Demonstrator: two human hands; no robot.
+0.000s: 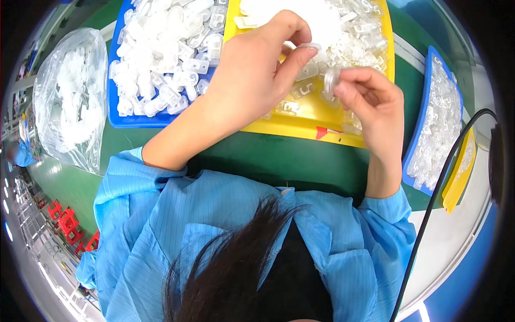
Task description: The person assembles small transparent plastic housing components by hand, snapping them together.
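Note:
Over the yellow tray (343, 137), my left hand (255, 67) pinches a small clear plastic piece (309, 46) between thumb and forefinger. My right hand (375, 99), just to the right and slightly nearer, has its fingers curled around a clear plastic part (331, 85) with a rounded edge. That part is smeared, and I cannot tell whether it is one piece or several stacked. The two held pieces are apart. Beneath my hands, loose clear plastic parts (303, 89) lie in the tray, and bright glare washes out its far middle.
A blue tray (140, 122) heaped with translucent parts stands at the left, beside a clear bag (45, 102) of white parts. At the right are another blue tray (414, 155), a yellow tray (453, 196) and a black cable (429, 209). Red stools (67, 221) stand on the floor far left.

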